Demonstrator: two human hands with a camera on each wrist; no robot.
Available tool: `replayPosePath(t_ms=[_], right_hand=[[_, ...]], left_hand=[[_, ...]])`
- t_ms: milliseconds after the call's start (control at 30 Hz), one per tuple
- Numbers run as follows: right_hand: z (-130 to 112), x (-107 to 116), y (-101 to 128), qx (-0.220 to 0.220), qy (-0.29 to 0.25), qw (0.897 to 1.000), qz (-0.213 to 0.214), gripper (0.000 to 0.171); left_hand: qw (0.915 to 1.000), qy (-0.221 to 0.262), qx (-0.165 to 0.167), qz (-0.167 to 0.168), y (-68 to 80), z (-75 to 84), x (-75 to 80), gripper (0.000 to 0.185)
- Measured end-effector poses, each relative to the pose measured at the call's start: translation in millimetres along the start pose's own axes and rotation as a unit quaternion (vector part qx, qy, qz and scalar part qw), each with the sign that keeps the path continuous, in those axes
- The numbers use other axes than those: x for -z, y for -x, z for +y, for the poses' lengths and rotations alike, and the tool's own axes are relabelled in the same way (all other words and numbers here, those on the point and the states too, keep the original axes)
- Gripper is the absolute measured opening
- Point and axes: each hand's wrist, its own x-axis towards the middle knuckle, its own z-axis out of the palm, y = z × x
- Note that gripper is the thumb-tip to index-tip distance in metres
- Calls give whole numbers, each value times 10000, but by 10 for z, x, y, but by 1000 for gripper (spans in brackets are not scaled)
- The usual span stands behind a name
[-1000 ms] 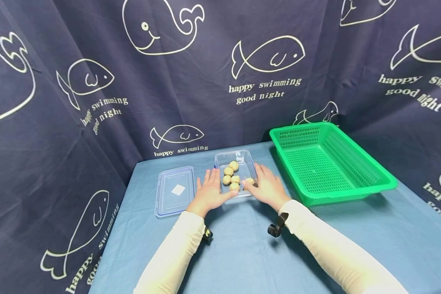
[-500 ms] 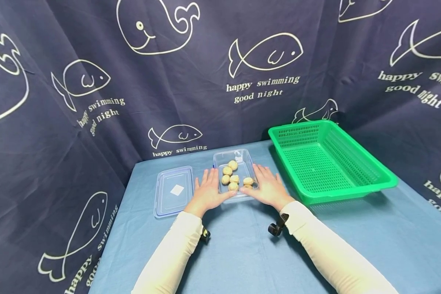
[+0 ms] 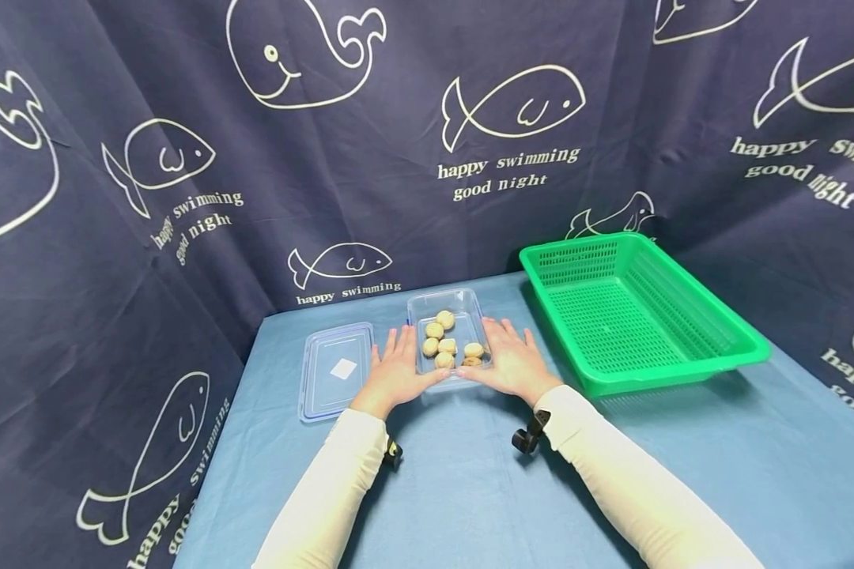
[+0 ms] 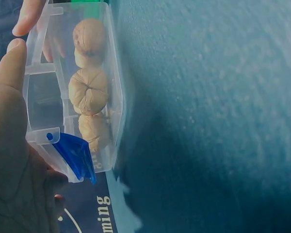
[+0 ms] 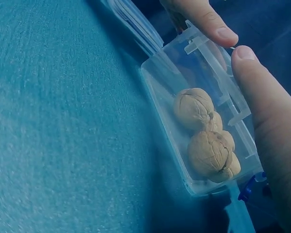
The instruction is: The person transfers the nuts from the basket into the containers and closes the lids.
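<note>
A clear plastic box (image 3: 470, 308) holding several walnuts (image 3: 441, 345) sits on the blue tablecloth. My left hand (image 3: 394, 367) lies flat against the box's left side and my right hand (image 3: 508, 359) flat against its right side. On both hands the fingers are straight and the thumbs lie along the near end. The left wrist view shows the box (image 4: 43, 97), the walnuts (image 4: 89, 92) and a blue latch (image 4: 72, 155) beside my left palm (image 4: 9, 145). In the right wrist view my right thumb (image 5: 262, 97) touches the box (image 5: 169, 102) next to the walnuts (image 5: 203, 141).
The box's clear lid (image 3: 338, 367), blue-rimmed, lies flat just left of my left hand. A green perforated basket (image 3: 683, 359) stands empty to the right. Dark blue fish-print curtains close in the back and sides. Bare cloth stretches toward me.
The box has slid slightly left toward the lid between both hands. My right thumb, earlier over the walnuts, now lies at the box's near edge.
</note>
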Motion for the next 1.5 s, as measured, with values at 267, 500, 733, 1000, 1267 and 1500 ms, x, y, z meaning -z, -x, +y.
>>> replayPosePath(t_ms=[267,500,733,1000,1267,1500], right_hand=[[-116,47,-65,-94,236,9997,38,122],[-471,132,-267,-95,-103,9988,470,118],[-816,115,-492,341,-556,9970,426,110],[-1200,-16,-700,693,-1101,9915,9,100],[-1537,-140,-824,694,-1853,9790,-500,93],[-1675,-271,-923,487,-2138,9730,-727,91]], left_hand=[[10000,26,54,0,40,-91,36,116],[9979,231,-39,606,199,-391,318,103],[9937,414,349,980,381,-869,620,98],[9901,457,800,1055,551,-1360,702,93],[9846,956,1226,798,636,-1582,691,87],[9822,1142,1256,807,611,-1652,669,86]])
